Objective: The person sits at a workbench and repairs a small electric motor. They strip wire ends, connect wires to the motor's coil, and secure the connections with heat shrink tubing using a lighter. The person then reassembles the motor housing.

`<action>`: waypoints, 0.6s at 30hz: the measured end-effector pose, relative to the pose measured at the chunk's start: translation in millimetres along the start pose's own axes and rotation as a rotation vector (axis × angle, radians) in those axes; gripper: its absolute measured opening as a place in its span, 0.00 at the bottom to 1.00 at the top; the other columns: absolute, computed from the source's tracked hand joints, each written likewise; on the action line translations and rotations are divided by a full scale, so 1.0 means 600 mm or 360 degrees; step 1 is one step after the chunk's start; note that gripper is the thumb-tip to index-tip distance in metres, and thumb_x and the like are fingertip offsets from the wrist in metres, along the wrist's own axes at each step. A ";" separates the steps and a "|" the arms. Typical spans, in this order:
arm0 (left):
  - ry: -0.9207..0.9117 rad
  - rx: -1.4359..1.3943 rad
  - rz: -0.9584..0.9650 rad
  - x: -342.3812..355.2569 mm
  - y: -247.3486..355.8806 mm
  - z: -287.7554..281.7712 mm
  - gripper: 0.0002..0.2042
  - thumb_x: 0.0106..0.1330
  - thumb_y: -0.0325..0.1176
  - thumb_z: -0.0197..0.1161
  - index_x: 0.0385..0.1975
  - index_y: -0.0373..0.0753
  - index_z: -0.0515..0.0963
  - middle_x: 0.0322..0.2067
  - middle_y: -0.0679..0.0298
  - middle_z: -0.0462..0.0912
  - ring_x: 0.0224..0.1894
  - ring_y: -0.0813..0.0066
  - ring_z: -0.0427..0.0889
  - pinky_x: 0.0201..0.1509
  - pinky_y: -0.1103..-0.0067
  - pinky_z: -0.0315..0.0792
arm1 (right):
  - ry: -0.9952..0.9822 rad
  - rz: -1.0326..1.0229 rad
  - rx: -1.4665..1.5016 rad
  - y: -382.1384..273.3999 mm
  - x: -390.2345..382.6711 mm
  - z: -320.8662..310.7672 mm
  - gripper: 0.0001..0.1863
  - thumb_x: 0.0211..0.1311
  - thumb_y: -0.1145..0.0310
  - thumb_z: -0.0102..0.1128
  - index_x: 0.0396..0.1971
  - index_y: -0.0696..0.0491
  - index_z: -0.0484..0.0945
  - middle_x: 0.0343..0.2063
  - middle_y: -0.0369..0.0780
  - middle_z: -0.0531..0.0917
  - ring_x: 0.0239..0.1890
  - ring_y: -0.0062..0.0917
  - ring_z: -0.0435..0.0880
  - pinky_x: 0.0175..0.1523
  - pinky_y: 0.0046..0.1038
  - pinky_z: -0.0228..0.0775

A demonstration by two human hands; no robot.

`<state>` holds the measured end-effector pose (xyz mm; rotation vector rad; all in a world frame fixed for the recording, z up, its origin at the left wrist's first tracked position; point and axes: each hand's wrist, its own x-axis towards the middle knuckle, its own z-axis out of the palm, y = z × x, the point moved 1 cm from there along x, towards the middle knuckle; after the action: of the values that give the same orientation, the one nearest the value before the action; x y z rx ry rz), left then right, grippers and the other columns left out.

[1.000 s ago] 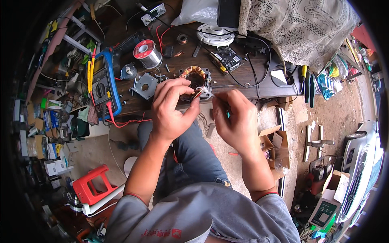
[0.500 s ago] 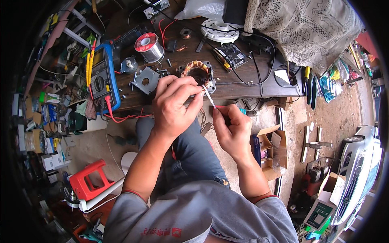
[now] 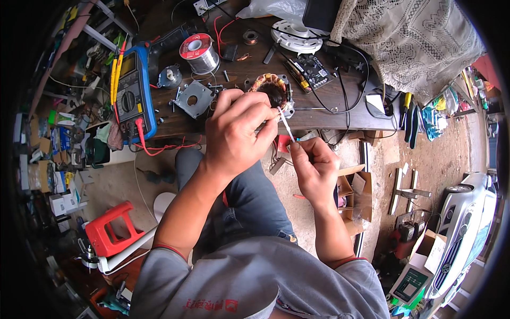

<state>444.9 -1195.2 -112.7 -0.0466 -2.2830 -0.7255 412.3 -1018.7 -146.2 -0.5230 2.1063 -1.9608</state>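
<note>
A thin white strip (image 3: 286, 124) stretches between my hands just in front of the table edge. My right hand (image 3: 317, 169) pinches its lower end between thumb and bent forefinger. At the upper end, the thumb and fingers of my left hand (image 3: 240, 133) are pressed together on the strip. Right behind them on the table sits a motor stator (image 3: 289, 91) with a ring of copper windings, its near side partly covered by my left hand. A square grey metal plate (image 3: 194, 100) with a round hole lies left of that hand, with several screws around it.
A blue-edged multimeter (image 3: 129, 95) and a solder spool (image 3: 201, 54) stand on the left of the dark table. Behind the stator lie a circuit board (image 3: 313, 70) and a white round housing (image 3: 297, 38). Black cables loop at the right. A cardboard box (image 3: 363, 191) stands on the floor.
The view has turned slightly, so the table things appear a little further right. Both hands keep their pinch on the white strip, with hardly any movement relative to the stator.
</note>
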 end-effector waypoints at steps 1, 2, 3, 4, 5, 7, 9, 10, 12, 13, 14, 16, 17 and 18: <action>-0.0002 -0.0002 0.0007 0.001 0.000 0.001 0.07 0.50 0.22 0.71 0.26 0.38 0.80 0.35 0.64 0.84 0.40 0.61 0.78 0.45 0.70 0.73 | 0.0007 0.0018 -0.0006 0.006 0.001 -0.001 0.09 0.64 0.78 0.60 0.23 0.60 0.73 0.16 0.31 0.77 0.20 0.08 0.71 0.25 0.17 0.64; -0.0013 0.0001 -0.0002 0.002 -0.001 0.001 0.07 0.50 0.22 0.70 0.26 0.38 0.80 0.34 0.64 0.84 0.40 0.61 0.78 0.45 0.71 0.73 | 0.0010 0.0029 -0.0005 0.003 0.007 0.001 0.09 0.64 0.78 0.60 0.23 0.60 0.73 0.16 0.31 0.77 0.20 0.08 0.70 0.25 0.16 0.64; -0.0025 0.0002 -0.0011 0.002 -0.001 0.000 0.07 0.50 0.21 0.70 0.26 0.38 0.80 0.34 0.64 0.84 0.40 0.61 0.78 0.45 0.71 0.73 | -0.0004 0.0012 0.0067 -0.008 0.009 0.003 0.09 0.63 0.78 0.61 0.23 0.60 0.73 0.16 0.31 0.77 0.20 0.08 0.70 0.25 0.17 0.64; -0.0037 0.0002 -0.0018 0.003 -0.002 0.000 0.07 0.50 0.21 0.70 0.26 0.38 0.80 0.34 0.65 0.84 0.40 0.61 0.78 0.44 0.71 0.73 | -0.0017 -0.0006 0.0139 -0.030 0.011 0.003 0.09 0.63 0.78 0.61 0.23 0.60 0.73 0.16 0.32 0.78 0.20 0.09 0.71 0.25 0.17 0.64; -0.0046 0.0010 -0.0012 0.004 -0.001 -0.001 0.07 0.49 0.21 0.70 0.26 0.38 0.80 0.34 0.65 0.84 0.40 0.61 0.78 0.44 0.71 0.73 | -0.0042 -0.0019 0.0209 -0.057 0.013 0.004 0.09 0.63 0.78 0.61 0.23 0.60 0.73 0.16 0.33 0.78 0.20 0.09 0.72 0.25 0.17 0.64; -0.0087 0.0006 -0.0010 0.003 0.005 0.002 0.07 0.49 0.21 0.70 0.26 0.38 0.80 0.34 0.65 0.84 0.40 0.61 0.78 0.44 0.72 0.74 | -0.0164 -0.0264 -0.0107 -0.096 0.046 0.007 0.07 0.61 0.79 0.62 0.24 0.61 0.74 0.16 0.36 0.80 0.19 0.11 0.75 0.24 0.19 0.66; -0.0069 0.0076 0.0061 0.002 -0.002 0.005 0.07 0.49 0.26 0.70 0.27 0.42 0.80 0.35 0.68 0.82 0.39 0.61 0.77 0.41 0.71 0.76 | -0.0154 -0.0151 0.0058 -0.109 0.053 0.021 0.10 0.64 0.79 0.61 0.22 0.59 0.74 0.18 0.30 0.77 0.20 0.07 0.66 0.23 0.15 0.56; -0.0066 0.0073 0.0065 0.004 -0.002 0.006 0.07 0.49 0.26 0.70 0.27 0.42 0.80 0.35 0.68 0.82 0.39 0.61 0.77 0.41 0.71 0.76 | -0.0146 -0.0167 0.0018 -0.106 0.051 0.016 0.09 0.63 0.79 0.61 0.23 0.60 0.75 0.17 0.32 0.78 0.20 0.08 0.69 0.24 0.16 0.59; -0.0072 0.0044 0.0025 0.003 -0.004 0.003 0.07 0.49 0.26 0.70 0.27 0.42 0.80 0.35 0.68 0.82 0.39 0.61 0.77 0.41 0.71 0.76 | -0.0151 -0.0183 -0.0066 -0.086 0.029 -0.002 0.07 0.62 0.79 0.62 0.25 0.61 0.75 0.17 0.35 0.80 0.20 0.11 0.74 0.24 0.19 0.66; -0.0062 0.0049 0.0019 0.003 -0.006 0.004 0.07 0.50 0.26 0.70 0.27 0.42 0.79 0.35 0.68 0.82 0.39 0.61 0.77 0.41 0.71 0.76 | -0.0142 -0.0102 0.0055 -0.056 0.012 -0.009 0.08 0.63 0.78 0.61 0.24 0.60 0.75 0.18 0.33 0.79 0.21 0.10 0.72 0.25 0.18 0.65; -0.0057 0.0059 0.0024 0.004 -0.005 0.004 0.07 0.50 0.26 0.70 0.27 0.42 0.79 0.35 0.68 0.82 0.39 0.61 0.77 0.41 0.71 0.76 | -0.0111 -0.0028 0.0080 -0.026 0.001 -0.013 0.08 0.64 0.78 0.61 0.24 0.60 0.75 0.19 0.32 0.79 0.22 0.09 0.71 0.26 0.18 0.64; -0.0055 0.0068 0.0047 0.006 -0.005 0.008 0.07 0.50 0.26 0.70 0.27 0.42 0.79 0.35 0.68 0.82 0.39 0.61 0.77 0.41 0.71 0.76 | -0.0030 0.0129 0.0125 0.009 -0.008 -0.016 0.08 0.64 0.77 0.62 0.25 0.60 0.75 0.20 0.30 0.77 0.24 0.08 0.69 0.28 0.16 0.63; -0.0054 0.0060 0.0045 0.006 -0.006 0.008 0.07 0.50 0.26 0.70 0.27 0.42 0.79 0.35 0.68 0.82 0.39 0.61 0.77 0.41 0.71 0.76 | -0.0038 0.0120 0.0088 0.010 -0.006 -0.014 0.08 0.64 0.77 0.62 0.25 0.60 0.75 0.19 0.30 0.77 0.24 0.08 0.69 0.28 0.17 0.62; -0.0053 0.0050 0.0044 0.007 -0.009 0.007 0.07 0.50 0.26 0.70 0.27 0.42 0.79 0.35 0.68 0.82 0.39 0.61 0.77 0.41 0.71 0.76 | -0.0044 0.0111 0.0050 0.010 -0.002 -0.012 0.08 0.64 0.77 0.62 0.25 0.60 0.76 0.19 0.30 0.77 0.24 0.08 0.69 0.28 0.17 0.62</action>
<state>437.7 -1198.2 -115.1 -0.0761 -2.3200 -0.6794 409.7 -1011.6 -151.9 -0.4617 2.0456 -1.9341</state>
